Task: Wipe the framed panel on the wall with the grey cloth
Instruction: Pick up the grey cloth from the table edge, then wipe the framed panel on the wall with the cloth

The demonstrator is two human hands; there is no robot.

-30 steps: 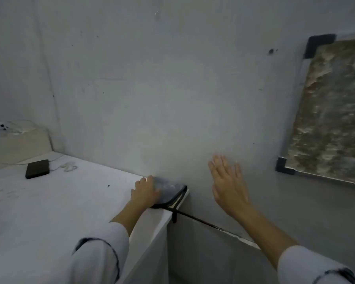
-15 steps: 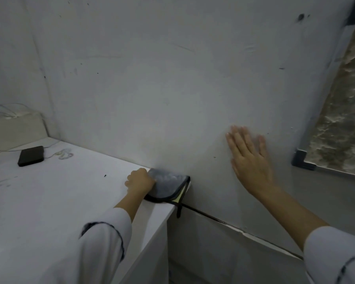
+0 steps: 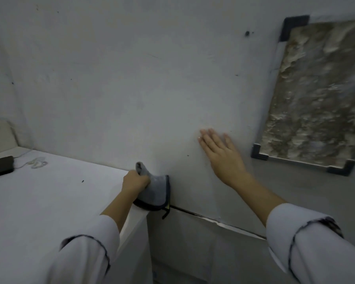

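The grey fabric cloth [image 3: 155,191] with a dark bound edge lies on the far right corner of the flat white counter [image 3: 49,201], touching the pale painted wall [image 3: 131,78]. The left hand [image 3: 134,182] is clenched on it, and a bunched fold stands up above the fist. Expect a light, limp, non-fragile item that drapes and folds under its own weight. For wiping, gather it into a pad in the palm rather than pinch one edge, and keep the small hanging loop [image 3: 165,215] clear of the counter edge. The right hand [image 3: 221,154] holds nothing; it lies flat with straight fingers on the wall, well apart from the left hand. The rectangular wall panel [image 3: 316,95], with a mottled brown-grey face and dark corner brackets, hangs to the right of that hand and is not touched by it. Its face looks rough, so the cloth may drag or snag there. The panel is cut off at the right border, and its surface is blurred: dirt or texture cannot be told apart. The left fingertips are hidden in the cloth. Whether the cloth is damp cannot be determined.
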